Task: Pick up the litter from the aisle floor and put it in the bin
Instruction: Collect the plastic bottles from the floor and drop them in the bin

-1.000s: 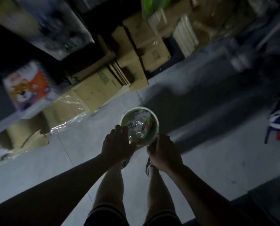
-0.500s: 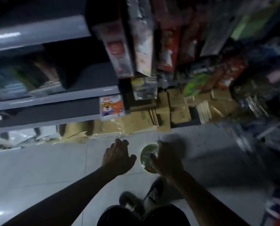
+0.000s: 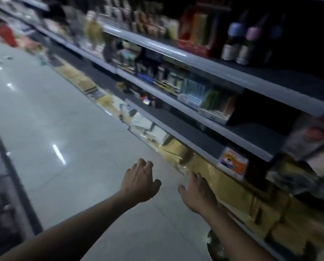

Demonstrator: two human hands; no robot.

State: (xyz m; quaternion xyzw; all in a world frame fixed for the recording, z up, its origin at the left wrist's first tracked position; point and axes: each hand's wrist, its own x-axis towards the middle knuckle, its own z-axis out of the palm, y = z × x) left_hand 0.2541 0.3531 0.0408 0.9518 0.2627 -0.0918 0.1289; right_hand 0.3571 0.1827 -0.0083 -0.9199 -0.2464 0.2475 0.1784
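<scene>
Glossy grey tiled aisle floor point(image 3: 67, 113) fills my left side. Left hand point(image 3: 138, 182) hovers palm down, fingers loosely spread, holding nothing. Right hand point(image 3: 198, 193) beside it, equally slack and empty. Round bin point(image 3: 215, 245) sits low beneath my right forearm, mostly hidden. 3 grey shelf tiers point(image 3: 204, 63) of blurred goods run along my right.

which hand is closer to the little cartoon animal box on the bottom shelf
Right. The right hand reaches out just left of and below the cartoon box; the left hand hovers over the aisle floor, farther left of it.
</scene>
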